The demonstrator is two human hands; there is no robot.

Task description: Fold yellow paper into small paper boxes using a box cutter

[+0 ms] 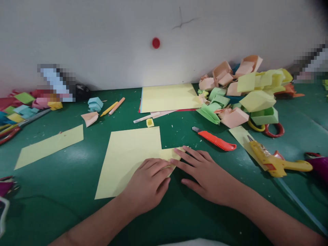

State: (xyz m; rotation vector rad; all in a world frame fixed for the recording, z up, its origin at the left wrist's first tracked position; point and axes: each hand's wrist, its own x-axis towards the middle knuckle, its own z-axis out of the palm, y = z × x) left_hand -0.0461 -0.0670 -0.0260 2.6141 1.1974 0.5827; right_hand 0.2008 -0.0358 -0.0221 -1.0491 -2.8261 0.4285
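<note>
My left hand (152,182) lies with bent, close-set fingers on a small piece of pale yellow paper (167,153), which looks folded. Spread fingers of my right hand (202,172) press flat on the right end of that same piece. Part of the fold is hidden under both hands. A larger pale yellow sheet (128,147) lies flat to the left, partly beneath my left hand and wrist. Just beyond my right hand is an orange-red utility knife (217,140) with its blade tip showing.
A yellow glue gun (271,159) rests on a paper strip at right. Folded paper pieces (235,92) heap up behind it, over scissors (274,130). Stacked sheets (169,97) lie by the wall. Another strip (51,145), pencils (112,106) and more scissors (11,135) are left.
</note>
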